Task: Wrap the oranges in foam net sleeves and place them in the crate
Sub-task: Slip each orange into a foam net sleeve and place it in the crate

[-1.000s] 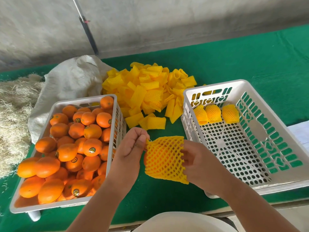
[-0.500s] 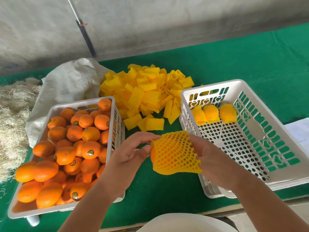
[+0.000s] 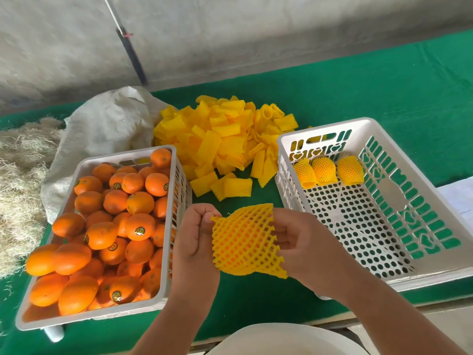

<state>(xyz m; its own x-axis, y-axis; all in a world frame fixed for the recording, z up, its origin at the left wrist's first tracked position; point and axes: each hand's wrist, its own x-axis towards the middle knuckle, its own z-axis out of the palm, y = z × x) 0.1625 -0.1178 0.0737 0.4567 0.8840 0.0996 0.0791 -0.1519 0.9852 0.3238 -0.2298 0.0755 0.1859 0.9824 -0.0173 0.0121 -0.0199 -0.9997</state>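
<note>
Between the two crates, both hands hold a yellow foam net sleeve (image 3: 245, 239) stretched over an orange, whose skin shows through the mesh. My left hand (image 3: 197, 237) pinches the sleeve's left edge with curled fingers. My right hand (image 3: 299, 242) grips its right edge. The left white crate (image 3: 169, 283) is full of bare oranges (image 3: 115, 226). The right white crate (image 3: 332, 129) holds three wrapped oranges (image 3: 325, 170) along its far wall. A pile of loose yellow sleeves (image 3: 225, 142) lies beyond my hands.
The green table cover (image 3: 384, 93) reaches back to a grey wall. A pale sack (image 3: 107, 126) and dry straw (image 3: 20, 175) lie at the left. A dark pole (image 3: 130, 49) leans on the wall. White paper (image 3: 458, 198) sits at the right edge.
The sleeve has been pulled further over the orange, which is now almost covered. My left hand went from open fingers at the sleeve's mouth to pinching its edge.
</note>
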